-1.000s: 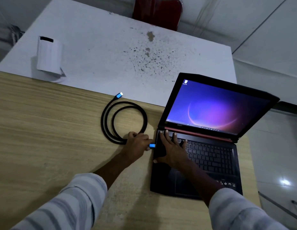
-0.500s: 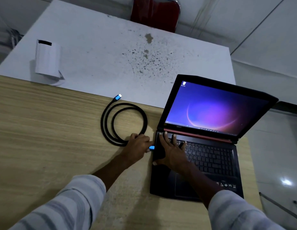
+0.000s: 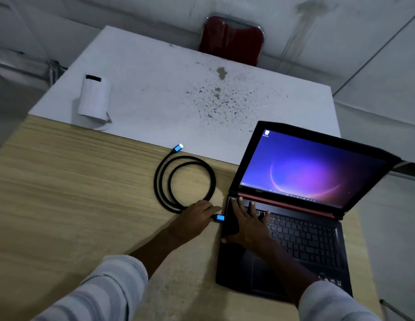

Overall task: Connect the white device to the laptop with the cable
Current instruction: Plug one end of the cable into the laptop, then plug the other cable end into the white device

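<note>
A black laptop [image 3: 301, 242] stands open on the wooden table, its screen lit purple. My right hand [image 3: 245, 222] lies flat on the left end of its keyboard deck, fingers spread. My left hand [image 3: 197, 215] pinches the blue plug [image 3: 219, 218] of a black cable right against the laptop's left edge. The cable [image 3: 185, 181] lies coiled on the wood behind my left hand, and its other blue plug [image 3: 178, 148] rests free near the white table's edge. The white device [image 3: 94, 99] stands far left on the white table, apart from the cable.
The wooden table [image 3: 62, 193] butts against a white table [image 3: 155, 89] with dark speckles near its middle. A red chair [image 3: 232, 40] stands behind the white table. Floor shows to the right of the laptop.
My left hand has pushed the blue plug slightly closer against the laptop's left side. The head camera has tilted up a little. The right hand stays on the deck.
</note>
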A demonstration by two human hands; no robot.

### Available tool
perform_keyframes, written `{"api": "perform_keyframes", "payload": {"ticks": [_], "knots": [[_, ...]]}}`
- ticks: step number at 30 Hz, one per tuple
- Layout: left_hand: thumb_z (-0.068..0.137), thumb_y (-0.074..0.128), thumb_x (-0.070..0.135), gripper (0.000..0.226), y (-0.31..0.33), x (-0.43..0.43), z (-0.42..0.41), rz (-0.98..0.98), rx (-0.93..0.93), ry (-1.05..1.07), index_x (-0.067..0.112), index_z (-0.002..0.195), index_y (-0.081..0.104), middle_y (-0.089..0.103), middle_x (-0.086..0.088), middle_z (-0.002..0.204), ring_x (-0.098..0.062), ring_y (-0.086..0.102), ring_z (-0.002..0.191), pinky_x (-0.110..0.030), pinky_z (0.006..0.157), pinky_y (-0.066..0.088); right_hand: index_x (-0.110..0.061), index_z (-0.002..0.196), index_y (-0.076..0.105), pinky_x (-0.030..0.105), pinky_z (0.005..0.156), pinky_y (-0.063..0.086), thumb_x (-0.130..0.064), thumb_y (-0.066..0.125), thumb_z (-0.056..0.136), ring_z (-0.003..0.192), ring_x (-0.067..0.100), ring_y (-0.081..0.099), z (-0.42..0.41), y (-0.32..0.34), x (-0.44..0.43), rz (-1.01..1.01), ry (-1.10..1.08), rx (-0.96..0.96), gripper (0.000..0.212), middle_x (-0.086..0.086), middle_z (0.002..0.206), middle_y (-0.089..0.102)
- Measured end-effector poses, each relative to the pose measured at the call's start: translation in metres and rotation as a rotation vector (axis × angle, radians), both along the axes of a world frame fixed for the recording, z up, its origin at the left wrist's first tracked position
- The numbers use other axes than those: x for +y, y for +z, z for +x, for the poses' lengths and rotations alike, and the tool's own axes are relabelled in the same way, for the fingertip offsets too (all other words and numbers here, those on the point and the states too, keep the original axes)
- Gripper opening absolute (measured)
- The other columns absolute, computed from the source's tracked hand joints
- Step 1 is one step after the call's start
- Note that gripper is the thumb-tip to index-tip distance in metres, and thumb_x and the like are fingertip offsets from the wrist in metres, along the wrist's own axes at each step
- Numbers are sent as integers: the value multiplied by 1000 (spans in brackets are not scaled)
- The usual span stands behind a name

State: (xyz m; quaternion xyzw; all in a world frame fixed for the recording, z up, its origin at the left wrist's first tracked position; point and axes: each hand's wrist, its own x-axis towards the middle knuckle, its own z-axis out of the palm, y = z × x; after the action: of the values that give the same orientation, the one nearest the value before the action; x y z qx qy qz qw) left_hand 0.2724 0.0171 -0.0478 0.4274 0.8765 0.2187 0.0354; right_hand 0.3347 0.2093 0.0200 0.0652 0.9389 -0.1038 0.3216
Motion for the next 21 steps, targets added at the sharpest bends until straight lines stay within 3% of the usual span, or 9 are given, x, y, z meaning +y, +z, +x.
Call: {"api": "perform_keyframes", "payload": {"ticks": [5, 9, 14, 17, 21], "knots": [[90, 52, 24, 30, 16, -52, -38, 31, 28, 167, 18, 117, 64, 67, -2, 108, -19, 61, 101, -34, 81, 53, -21, 151, -12, 72, 110, 0, -58, 70, 72, 147, 42, -9, -11, 8, -13, 79, -16, -75, 119, 10, 161, -15], [88, 42, 31, 37, 28, -95, -69, -8, -6, 413, 19, 114, 65, 67, -5, 108, -26, 65, 97, -40, 75, 57, -13, 151, 6, 68, 113, 9, -49, 50, 89, 147, 44, 3, -40, 16, -50, 191, -21, -37, 84, 21, 160, 9], [85, 41, 32, 38, 54, -155, -117, -48, 47, 536, 23, 115, 63, 66, -2, 106, -26, 65, 93, -40, 69, 57, -22, 148, 20, 51, 111, 29, -42, 46, 92, 143, 35, 25, -94, 18, -101, 10, 111, 196, 65, 9, 157, 28], [86, 48, 27, 35, 72, -189, -154, -72, 71, 620, 24, 118, 62, 65, -4, 107, -28, 63, 96, -41, 72, 56, -23, 149, 22, 42, 104, 41, -41, 47, 93, 137, 29, 38, -127, 20, -124, -75, 113, 198, 64, 7, 155, 33], [88, 60, 15, 34, 87, -228, -205, -32, 114, 718, 19, 122, 61, 63, -8, 116, -30, 62, 101, -44, 75, 56, -22, 149, 20, 43, 100, 45, -42, 49, 92, 135, 31, 41, -165, 12, -138, -118, 75, 195, 67, 9, 155, 33]]}}
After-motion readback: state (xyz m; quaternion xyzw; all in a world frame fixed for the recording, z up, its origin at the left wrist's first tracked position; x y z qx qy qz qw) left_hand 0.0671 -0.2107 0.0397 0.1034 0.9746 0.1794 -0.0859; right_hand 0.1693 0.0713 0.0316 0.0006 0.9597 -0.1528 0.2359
